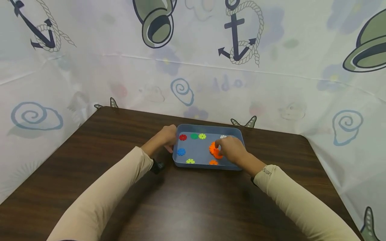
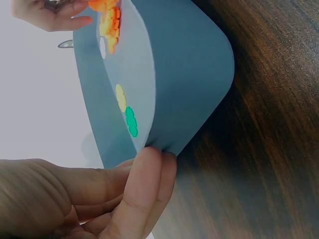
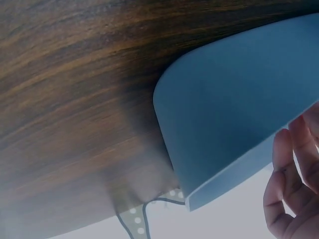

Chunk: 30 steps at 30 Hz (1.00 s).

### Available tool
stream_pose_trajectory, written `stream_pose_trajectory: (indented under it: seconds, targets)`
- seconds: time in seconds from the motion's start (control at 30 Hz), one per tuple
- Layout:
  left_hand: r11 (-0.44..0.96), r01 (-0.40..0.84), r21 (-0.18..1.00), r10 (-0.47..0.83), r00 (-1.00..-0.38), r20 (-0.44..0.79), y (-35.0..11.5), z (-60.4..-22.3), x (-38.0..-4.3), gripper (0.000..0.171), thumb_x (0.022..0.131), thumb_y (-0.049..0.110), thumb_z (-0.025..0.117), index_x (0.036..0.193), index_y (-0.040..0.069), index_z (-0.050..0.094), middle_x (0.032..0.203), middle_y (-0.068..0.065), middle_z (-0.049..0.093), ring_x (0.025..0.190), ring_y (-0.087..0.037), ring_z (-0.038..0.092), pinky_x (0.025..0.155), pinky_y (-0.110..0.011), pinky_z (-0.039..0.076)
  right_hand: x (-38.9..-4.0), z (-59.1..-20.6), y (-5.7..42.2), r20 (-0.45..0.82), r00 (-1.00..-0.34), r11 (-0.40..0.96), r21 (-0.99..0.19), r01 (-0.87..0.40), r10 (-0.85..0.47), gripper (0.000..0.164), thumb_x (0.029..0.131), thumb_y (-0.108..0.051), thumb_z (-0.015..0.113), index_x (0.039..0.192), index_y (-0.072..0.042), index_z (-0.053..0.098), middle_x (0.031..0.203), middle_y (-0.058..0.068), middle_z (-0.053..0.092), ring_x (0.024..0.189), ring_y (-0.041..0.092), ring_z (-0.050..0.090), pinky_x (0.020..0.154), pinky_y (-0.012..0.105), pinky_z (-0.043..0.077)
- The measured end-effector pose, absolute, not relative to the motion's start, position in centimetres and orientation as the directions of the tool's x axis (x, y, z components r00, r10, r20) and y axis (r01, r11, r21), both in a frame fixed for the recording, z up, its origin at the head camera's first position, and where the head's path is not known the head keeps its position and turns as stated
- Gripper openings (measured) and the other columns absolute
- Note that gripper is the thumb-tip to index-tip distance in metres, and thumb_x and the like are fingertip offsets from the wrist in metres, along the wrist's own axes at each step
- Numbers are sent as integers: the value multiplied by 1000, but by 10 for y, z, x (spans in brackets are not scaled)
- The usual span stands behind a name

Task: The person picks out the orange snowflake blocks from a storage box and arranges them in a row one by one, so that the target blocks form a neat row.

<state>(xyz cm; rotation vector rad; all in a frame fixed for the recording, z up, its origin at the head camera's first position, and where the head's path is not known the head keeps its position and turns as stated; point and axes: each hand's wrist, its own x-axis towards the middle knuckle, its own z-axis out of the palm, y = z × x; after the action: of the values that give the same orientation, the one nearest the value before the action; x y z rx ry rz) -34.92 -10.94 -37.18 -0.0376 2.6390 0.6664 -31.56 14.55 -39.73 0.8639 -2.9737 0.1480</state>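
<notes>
A shallow grey-blue tray [image 1: 208, 128] lies on the table, with small notched plastic discs spread inside. My left hand [image 1: 167, 135] grips the tray's left wall, thumb and fingers pinching its rim in the left wrist view. My right hand [image 1: 232, 149] is over the tray's right half, its fingertips pinching an orange notched disc [image 1: 217, 154]. Right beside that disc is another orange disc [image 1: 211, 147], overlapping it in the head view. In the right wrist view, the tray's wall [image 3: 229, 109] hides the fingertips of my right hand [image 3: 296, 184].
Around the tray floor lie a red disc [image 1: 183, 137], a green disc [image 1: 194, 136], a blue disc [image 1: 181, 152], a white disc [image 1: 223, 136] and yellow discs [image 1: 202, 136]. The dark wooden table [image 1: 187, 201] meets a patterned curtain [image 1: 205, 73] behind.
</notes>
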Motion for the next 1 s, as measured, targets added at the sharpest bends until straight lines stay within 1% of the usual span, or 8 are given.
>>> stream_pose_trajectory:
  seconds: [0.1,0.27,0.37,0.43,0.6,0.83,0.93,1.0]
  targets:
    - [884,-129,450,71,-913,-402,-111,-373,-348,11,96,-2,61,105,-7,62,84,-18,69,57,-22,72,54,-28,61,-314,-396,145,77,-842,839,-81,-539,-534,24,81,-13,84,103,-8,75,81,3,72,70,16,63,64,30,59]
    - [882,-124,455,80,-911,-405,-111,-374,-347,12,95,-4,61,106,-8,63,83,-17,69,57,-22,72,54,-28,62,-312,-397,147,112,-838,836,-73,-544,-535,16,79,-13,85,87,-10,72,77,1,70,67,16,62,59,29,55]
    - [884,-122,451,86,-906,-414,-110,-374,-345,14,94,-5,61,108,-9,63,83,-18,69,58,-22,72,54,-28,62,-311,-399,148,133,-834,831,-91,-548,-535,16,79,-12,84,80,-10,68,73,-1,68,64,15,60,56,28,53]
    - [885,-126,448,83,-904,-420,-109,-373,-345,16,94,-5,61,110,-9,63,85,-18,69,59,-22,72,54,-28,62,-310,-400,148,144,-834,830,-105,-549,-533,17,79,-12,84,77,-10,67,71,-2,66,62,13,58,55,27,51]
    - [893,-128,432,72,-906,-418,-107,-372,-346,17,94,-5,63,110,-7,60,90,-19,68,59,-22,72,54,-27,61,-311,-398,148,160,-831,824,-121,-553,-534,16,80,-10,83,77,-10,68,70,-3,65,62,13,57,55,27,51]
    - [896,-120,427,75,-907,-414,-107,-372,-349,19,93,-5,64,111,-6,59,87,-20,67,60,-22,72,54,-27,61,-313,-390,151,132,-852,840,-147,-523,-507,11,86,-13,78,80,-10,69,75,-2,68,66,14,61,59,30,57]
    - [896,-121,427,75,-906,-416,-107,-371,-349,21,93,-5,64,113,-7,58,88,-20,66,60,-23,72,54,-28,61,-309,-380,149,142,-858,834,-201,-514,-494,10,88,-14,77,81,-11,71,77,0,70,66,14,63,61,30,58]
    - [897,-126,424,70,-906,-417,-107,-369,-349,23,93,-5,64,115,-7,56,89,-20,66,60,-23,72,54,-28,61,-302,-370,142,138,-864,814,-290,-503,-485,10,88,-16,77,81,-11,72,78,1,71,65,15,64,60,30,58]
